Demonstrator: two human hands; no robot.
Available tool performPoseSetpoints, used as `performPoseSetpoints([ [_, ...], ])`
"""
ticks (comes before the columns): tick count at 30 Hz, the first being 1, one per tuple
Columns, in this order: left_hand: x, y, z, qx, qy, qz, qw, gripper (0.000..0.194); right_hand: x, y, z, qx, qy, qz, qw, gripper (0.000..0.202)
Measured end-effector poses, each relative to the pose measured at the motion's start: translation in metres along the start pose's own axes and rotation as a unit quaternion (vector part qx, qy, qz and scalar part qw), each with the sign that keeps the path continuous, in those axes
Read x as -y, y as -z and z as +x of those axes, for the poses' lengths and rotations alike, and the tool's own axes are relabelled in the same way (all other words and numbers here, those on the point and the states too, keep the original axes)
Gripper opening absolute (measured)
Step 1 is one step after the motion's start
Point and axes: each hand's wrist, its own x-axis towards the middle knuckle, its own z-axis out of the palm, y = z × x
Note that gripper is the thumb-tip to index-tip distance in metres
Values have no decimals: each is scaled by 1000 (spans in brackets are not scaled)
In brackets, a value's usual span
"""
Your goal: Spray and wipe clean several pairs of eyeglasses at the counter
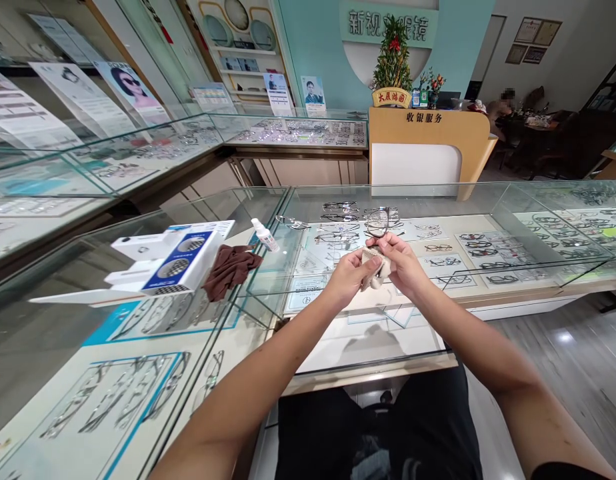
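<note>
Just above the glass showcase [308, 267], my two hands are close together. My left hand [349, 275] is closed on a beige cloth [375, 268], thumb on top. The fingers of my right hand [399, 257] pinch a pair of glasses [377, 222] with a dark round rim; one lens stands up above the fingers, and the cloth covers the rest. Left of my hands, a small white spray bottle [265, 235] stands on the glass top beside a crumpled brown cloth [231, 271].
A blue and white box [181, 261] and white cartons [141, 247] lie on the left glass top. Several glasses [338, 217] are in a row beyond my hands. Behind are a wooden counter [481, 127] and a seated person [503, 107] at the far right.
</note>
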Motion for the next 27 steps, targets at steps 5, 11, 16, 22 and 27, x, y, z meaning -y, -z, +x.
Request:
performPoseSetpoints([
  [5, 1, 0, -1, -37, -50, 32, 998, 69, -4, -2, -1, -1, -2, -13, 1000, 50],
  [11, -1, 10, 3, 20, -21, 14, 999, 71, 2, 5, 2, -10, -7, 3, 1000, 47],
  [16, -7, 9, 2, 61, -28, 33, 997, 63, 2, 8, 5, -17, -4, 8, 1000, 47],
  [22, -8, -2, -3, -44, -70, 61, 995, 68, -5, 0, 1, -13, -5, -4, 1000, 48],
  [27, -1, -1, 0, -90, -106, 71, 988, 72, -5, -2, -1, -20, -12, -17, 1000, 48],
])
